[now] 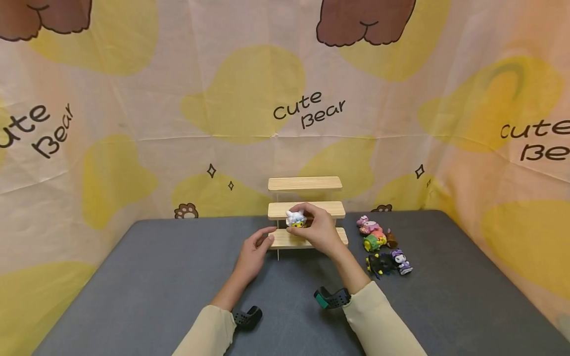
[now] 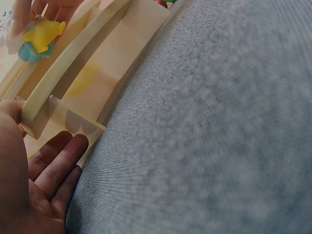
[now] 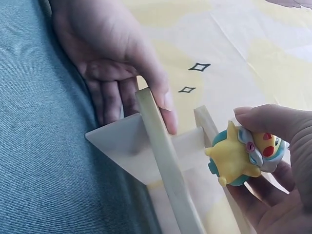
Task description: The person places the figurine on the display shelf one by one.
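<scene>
My right hand (image 1: 318, 230) pinches a small figurine (image 3: 236, 153) between thumb and fingers. The figurine has a yellow body, a white-and-teal outfit and red cheeks. It is held above the lowest board of a three-tier wooden display stand (image 1: 289, 240), in front of the middle board (image 1: 278, 211). At the stand's left end, my left hand (image 1: 252, 254) holds the end of the lowest board with thumb and index finger. Its other fingers stretch beside the clear side panel (image 2: 73, 117), as the left wrist view shows.
Several figurines lie in a group right of the stand, among them a pink one (image 1: 368, 226), a black one (image 1: 380, 264) and a purple-and-white one (image 1: 402, 261). The grey tabletop (image 1: 169, 287) meets a printed cloth backdrop (image 1: 240, 113) behind the stand.
</scene>
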Demonstrator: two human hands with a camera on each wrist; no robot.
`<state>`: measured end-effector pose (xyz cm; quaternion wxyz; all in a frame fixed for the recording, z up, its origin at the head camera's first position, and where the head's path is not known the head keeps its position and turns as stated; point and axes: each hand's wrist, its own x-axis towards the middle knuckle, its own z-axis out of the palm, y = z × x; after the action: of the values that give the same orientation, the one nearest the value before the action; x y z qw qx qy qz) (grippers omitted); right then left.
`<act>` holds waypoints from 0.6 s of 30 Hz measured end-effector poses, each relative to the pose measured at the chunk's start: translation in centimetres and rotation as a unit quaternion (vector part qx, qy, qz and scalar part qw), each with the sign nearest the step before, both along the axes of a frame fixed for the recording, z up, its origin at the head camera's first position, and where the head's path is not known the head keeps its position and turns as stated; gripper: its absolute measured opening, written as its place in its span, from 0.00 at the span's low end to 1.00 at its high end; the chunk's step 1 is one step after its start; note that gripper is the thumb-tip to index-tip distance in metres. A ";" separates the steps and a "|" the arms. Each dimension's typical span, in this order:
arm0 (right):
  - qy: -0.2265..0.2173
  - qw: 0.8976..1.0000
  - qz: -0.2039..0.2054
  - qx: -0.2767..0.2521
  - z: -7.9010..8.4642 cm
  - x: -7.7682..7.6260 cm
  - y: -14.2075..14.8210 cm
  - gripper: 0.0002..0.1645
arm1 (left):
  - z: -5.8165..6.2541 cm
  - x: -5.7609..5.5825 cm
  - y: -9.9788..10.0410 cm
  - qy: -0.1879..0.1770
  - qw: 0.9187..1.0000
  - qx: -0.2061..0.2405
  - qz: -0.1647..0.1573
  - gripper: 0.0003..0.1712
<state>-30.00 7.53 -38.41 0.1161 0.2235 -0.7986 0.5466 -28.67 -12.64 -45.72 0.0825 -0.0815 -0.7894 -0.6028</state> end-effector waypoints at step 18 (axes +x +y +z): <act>-0.009 0.999 0.038 -0.010 -0.8 0.3 -0.9 0.24 | 0.1 0.1 0.0 -0.002 1.000 -0.004 -0.002 0.18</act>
<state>-29.66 6.67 -39.17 0.0898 0.2476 -0.7852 0.5604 -28.54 -12.61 -45.60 0.0796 -0.0818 -0.7918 -0.6000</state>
